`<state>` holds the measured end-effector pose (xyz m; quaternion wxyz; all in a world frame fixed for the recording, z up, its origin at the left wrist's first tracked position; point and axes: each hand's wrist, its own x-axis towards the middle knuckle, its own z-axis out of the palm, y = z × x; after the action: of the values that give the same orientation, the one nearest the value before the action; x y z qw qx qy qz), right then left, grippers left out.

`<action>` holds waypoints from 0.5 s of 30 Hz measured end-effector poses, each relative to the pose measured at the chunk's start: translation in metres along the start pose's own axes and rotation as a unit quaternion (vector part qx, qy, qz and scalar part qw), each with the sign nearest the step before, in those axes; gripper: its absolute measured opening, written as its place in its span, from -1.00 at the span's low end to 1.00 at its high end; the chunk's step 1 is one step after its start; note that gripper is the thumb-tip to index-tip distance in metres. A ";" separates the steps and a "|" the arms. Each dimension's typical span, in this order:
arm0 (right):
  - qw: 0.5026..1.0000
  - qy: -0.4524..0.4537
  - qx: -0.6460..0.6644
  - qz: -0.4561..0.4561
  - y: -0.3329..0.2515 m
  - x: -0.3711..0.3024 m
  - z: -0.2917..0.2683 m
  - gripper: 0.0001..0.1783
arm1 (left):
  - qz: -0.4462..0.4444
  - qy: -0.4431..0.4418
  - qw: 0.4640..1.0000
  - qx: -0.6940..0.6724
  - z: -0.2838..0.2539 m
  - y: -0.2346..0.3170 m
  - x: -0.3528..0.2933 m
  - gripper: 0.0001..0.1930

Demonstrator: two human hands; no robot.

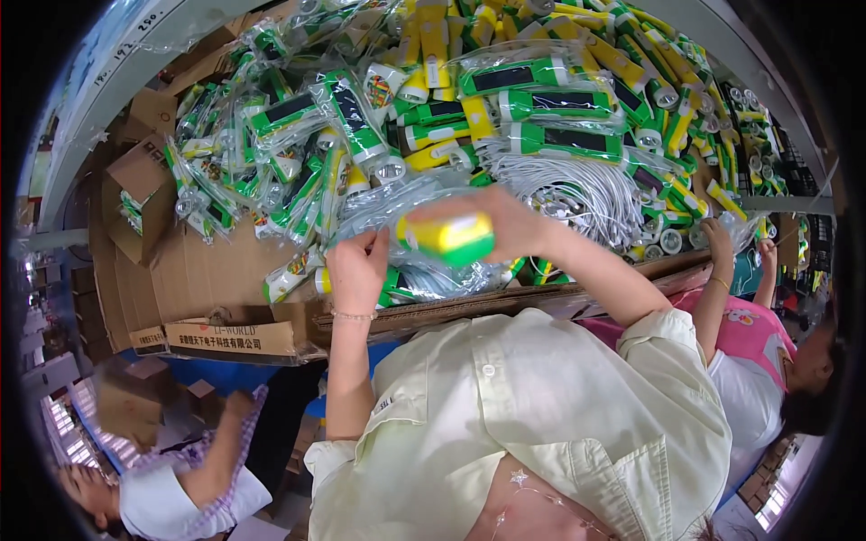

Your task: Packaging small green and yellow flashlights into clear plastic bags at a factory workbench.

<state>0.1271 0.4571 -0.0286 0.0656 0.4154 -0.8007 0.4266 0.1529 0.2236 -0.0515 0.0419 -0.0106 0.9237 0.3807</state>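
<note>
Flashlight point(458, 236) gripped in right hand point(512, 221) looks unbagged, left hand point(358, 268) pinched narrow by clear bags point(390, 200), contents unclear; bagged flashlights point(354, 119) done, bare-looking ones point(435, 50) remain.

Two bare hands, one left hand point(356, 268) and one right hand point(521, 223), meet over one large cardboard box point(221, 261), with one yellow-and-green flashlight point(448, 239) in the right. The heaped flashlights point(435, 54) beyond are too many and too overlapped to count, though three flashlights with dark panels point(555, 105) lie in one distinct stack. At least one bundle of white cables point(591, 194) and at least one small open carton point(163, 213) share the box. At least two other people point(740, 361) and two bracelets point(353, 316) are visible.
</note>
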 end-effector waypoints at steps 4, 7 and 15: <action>0.980 -0.130 -0.108 0.107 -0.010 -0.015 0.019 -0.42 | 0.027 -0.090 0.991 -0.090 0.000 0.014 -0.007 -0.73; 0.953 -0.148 -0.217 0.153 -0.019 -0.007 0.021 -0.50 | 0.032 -0.055 0.993 -0.099 0.001 0.003 -0.016 -0.77; 0.834 -0.289 -0.427 0.196 -0.040 -0.007 0.051 -0.65 | -0.070 -0.060 0.982 -0.164 -0.011 0.032 -0.020 -0.77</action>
<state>0.1733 0.4120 -0.0392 -0.0831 0.2848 -0.9504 -0.0936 0.1701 0.2379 -0.0194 0.1214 -0.0592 0.8418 0.5227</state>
